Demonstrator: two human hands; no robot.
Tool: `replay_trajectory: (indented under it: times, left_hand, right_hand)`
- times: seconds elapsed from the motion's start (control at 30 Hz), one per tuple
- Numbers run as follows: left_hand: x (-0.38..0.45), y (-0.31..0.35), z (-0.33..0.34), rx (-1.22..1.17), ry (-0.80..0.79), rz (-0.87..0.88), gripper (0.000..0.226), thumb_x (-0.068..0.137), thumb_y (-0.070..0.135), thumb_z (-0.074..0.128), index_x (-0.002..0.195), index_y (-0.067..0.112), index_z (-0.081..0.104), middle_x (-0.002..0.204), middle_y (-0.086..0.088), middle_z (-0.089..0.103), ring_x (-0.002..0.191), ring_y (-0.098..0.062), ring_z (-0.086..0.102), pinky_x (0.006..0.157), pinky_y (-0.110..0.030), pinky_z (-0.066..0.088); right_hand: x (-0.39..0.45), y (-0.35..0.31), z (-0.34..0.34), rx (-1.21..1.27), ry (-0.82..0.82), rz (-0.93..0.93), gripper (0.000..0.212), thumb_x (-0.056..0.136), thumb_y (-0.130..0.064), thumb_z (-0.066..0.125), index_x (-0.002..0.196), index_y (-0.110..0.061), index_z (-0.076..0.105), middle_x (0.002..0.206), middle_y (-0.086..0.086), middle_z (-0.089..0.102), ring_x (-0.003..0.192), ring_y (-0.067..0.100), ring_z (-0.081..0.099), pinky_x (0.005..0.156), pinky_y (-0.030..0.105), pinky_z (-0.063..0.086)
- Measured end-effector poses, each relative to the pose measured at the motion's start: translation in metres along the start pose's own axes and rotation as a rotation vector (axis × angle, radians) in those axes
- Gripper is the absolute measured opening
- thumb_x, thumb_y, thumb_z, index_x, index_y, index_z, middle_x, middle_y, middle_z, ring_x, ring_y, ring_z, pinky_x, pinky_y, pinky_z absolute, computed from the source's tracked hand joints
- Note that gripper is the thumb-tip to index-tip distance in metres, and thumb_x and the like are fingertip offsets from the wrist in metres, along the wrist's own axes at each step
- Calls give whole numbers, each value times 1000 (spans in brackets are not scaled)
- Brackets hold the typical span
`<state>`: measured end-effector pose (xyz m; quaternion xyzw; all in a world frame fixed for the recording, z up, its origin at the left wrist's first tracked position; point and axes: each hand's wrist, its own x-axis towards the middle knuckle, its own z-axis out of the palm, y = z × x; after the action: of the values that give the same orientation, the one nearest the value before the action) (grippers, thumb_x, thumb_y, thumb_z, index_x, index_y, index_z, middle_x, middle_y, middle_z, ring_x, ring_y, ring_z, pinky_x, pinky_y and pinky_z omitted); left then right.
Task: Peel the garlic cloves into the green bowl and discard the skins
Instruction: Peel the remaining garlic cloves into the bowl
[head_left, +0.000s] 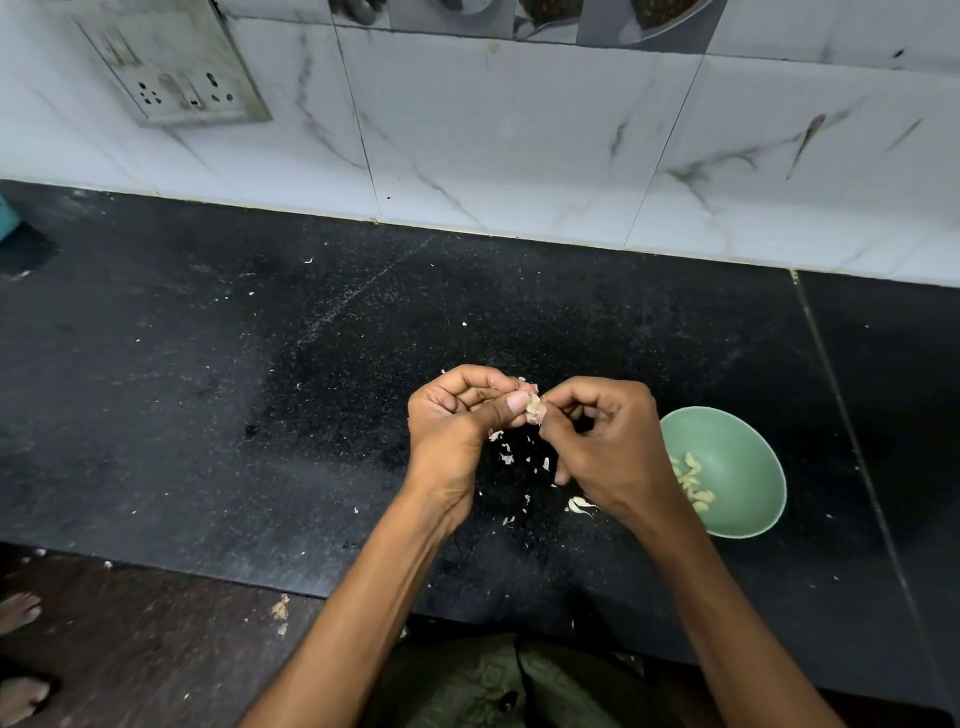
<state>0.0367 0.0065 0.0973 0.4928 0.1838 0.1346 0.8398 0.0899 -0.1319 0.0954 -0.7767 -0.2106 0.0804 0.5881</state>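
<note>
Above the black counter, my left hand (457, 415) and my right hand (602, 441) meet at one pale garlic clove (533, 408). The left thumb and fingers pinch the clove from the left; the right fingertips pinch it from the right. To the right of my right hand stands the green bowl (748, 457), with several peeled cloves (693, 483) inside it; my right wrist hides part of its left rim. Bits of garlic skin (506, 458) lie scattered on the counter below my hands, and a larger whitish piece (579, 505) lies by my right wrist.
The black speckled counter (260, 389) runs back to a white marble-tiled wall (519, 145) with a switch and socket plate (176, 67) at upper left. Skin scraps (280, 609) lie at the counter's front edge. Bare feet (21, 608) of another person show at lower left.
</note>
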Motion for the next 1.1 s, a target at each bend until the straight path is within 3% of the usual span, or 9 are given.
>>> replay_trajectory:
  times: [0.1, 0.3, 0.4, 0.5, 0.6, 0.7, 0.83, 1.03, 1.1]
  left_hand:
    - [1, -1, -2, -40, -26, 9, 15, 67, -3, 74, 77, 5, 66, 78, -11, 74, 71, -17, 70, 65, -24, 55]
    - [4, -7, -6, -91, -100, 10, 19, 72, -5, 72, 77, 14, 75, 85, -10, 74, 78, -17, 70, 68, -25, 56]
    - [3, -7, -6, -60, -125, 19, 19, 75, -3, 73, 90, 7, 73, 92, -13, 75, 84, -19, 71, 73, -27, 57]
    - [2, -9, -3, 41, -81, 12, 24, 75, 3, 81, 97, 6, 73, 94, -15, 75, 88, -22, 70, 79, -31, 58]
    - [3, -10, 0, 129, -7, -21, 14, 79, 4, 77, 93, 5, 75, 89, -12, 75, 80, -18, 69, 68, -27, 56]
    - [4, -11, 0, 157, -3, -32, 10, 85, -4, 72, 86, 6, 75, 82, -6, 73, 74, -13, 66, 64, -24, 54]
    - [5, -10, -2, 131, -77, -102, 15, 90, -6, 63, 87, 6, 71, 77, -3, 71, 71, -11, 64, 62, -21, 53]
    - [7, -3, -6, -141, -251, -325, 11, 94, 3, 53, 97, 5, 64, 80, -6, 67, 73, -12, 64, 65, -21, 56]
    - [8, -4, -6, -168, -304, -344, 10, 99, 6, 51, 100, 2, 60, 82, -9, 63, 75, -14, 62, 67, -24, 55]
  right_hand:
    - [0, -4, 0, 161, -1, 120, 25, 89, 2, 68, 71, -13, 76, 60, 4, 66, 40, 18, 57, 39, 35, 51]
    - [-2, -8, 1, 414, -30, 247, 15, 82, -7, 68, 70, -4, 75, 58, 11, 59, 45, 14, 49, 38, 26, 45]
    - [-1, -5, -1, 172, 40, 147, 21, 88, 3, 69, 71, -7, 76, 59, 5, 66, 42, 17, 57, 41, 26, 47]
    - [-2, -4, 0, -144, 139, -55, 16, 84, -6, 73, 70, -12, 75, 58, -6, 65, 45, 11, 59, 45, 21, 45]
    - [-3, -2, 0, -293, 168, -225, 13, 81, -14, 71, 68, -12, 72, 62, -9, 59, 45, 11, 51, 45, 19, 39]
    - [-4, 0, 0, -345, 143, -263, 11, 80, -16, 70, 70, -13, 72, 64, -9, 58, 44, 13, 49, 43, 19, 38]
    - [-3, 3, -1, -171, 112, -147, 12, 84, -10, 71, 73, -14, 74, 63, -8, 62, 48, 12, 56, 45, 25, 45]
    - [-1, -1, -4, 224, 8, 73, 27, 92, 8, 66, 76, -11, 76, 64, 6, 68, 46, 22, 60, 43, 35, 52]
    - [-1, -4, -3, 323, -11, 91, 28, 93, 11, 64, 77, -9, 76, 65, 5, 68, 49, 19, 59, 42, 30, 51]
